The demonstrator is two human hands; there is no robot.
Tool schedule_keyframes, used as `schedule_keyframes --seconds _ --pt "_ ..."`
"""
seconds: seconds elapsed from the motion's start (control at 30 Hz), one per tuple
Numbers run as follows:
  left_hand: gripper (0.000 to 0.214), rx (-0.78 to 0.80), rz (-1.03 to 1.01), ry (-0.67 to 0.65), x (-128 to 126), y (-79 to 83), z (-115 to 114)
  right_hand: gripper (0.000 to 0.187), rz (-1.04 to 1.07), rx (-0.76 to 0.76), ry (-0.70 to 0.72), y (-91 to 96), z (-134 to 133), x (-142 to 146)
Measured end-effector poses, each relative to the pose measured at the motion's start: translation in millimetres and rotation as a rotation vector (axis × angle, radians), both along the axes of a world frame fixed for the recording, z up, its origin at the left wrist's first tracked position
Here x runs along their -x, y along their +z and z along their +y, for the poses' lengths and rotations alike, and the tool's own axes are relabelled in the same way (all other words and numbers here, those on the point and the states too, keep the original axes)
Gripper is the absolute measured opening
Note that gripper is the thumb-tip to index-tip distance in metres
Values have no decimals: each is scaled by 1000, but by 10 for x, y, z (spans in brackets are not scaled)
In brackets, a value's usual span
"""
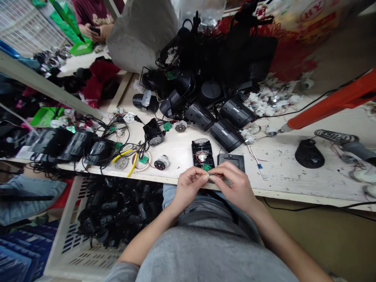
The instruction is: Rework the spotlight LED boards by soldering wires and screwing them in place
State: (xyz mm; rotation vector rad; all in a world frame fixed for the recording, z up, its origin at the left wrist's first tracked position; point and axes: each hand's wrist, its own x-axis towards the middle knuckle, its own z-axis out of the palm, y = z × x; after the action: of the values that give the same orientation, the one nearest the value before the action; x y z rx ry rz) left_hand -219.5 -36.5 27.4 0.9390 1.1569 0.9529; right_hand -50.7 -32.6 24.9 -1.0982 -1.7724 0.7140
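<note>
My left hand (189, 184) and my right hand (235, 184) meet at the near edge of the workbench (282, 176). Both pinch a small green circuit board (206, 167) between their fingertips. Thin red wires run from the board up to an opened black lamp housing (202, 152) lying just beyond my hands. A flat black cover plate (231, 159) lies to its right, partly behind my right hand.
A heap of black lamp housings (205, 94) fills the back of the bench. Small white parts (270, 98) lie right of it, with an orange tool (329, 103) and a soldering-iron stand (310, 153). A white crate of black parts (114, 219) stands below left. Another person (95, 21) sits far off.
</note>
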Motion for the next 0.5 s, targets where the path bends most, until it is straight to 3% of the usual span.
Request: schedule_keyframes --seconds 0.5 --pt "38 17 28 28 -24 3 -14 16 -70 -144 -51 -2 30 -58"
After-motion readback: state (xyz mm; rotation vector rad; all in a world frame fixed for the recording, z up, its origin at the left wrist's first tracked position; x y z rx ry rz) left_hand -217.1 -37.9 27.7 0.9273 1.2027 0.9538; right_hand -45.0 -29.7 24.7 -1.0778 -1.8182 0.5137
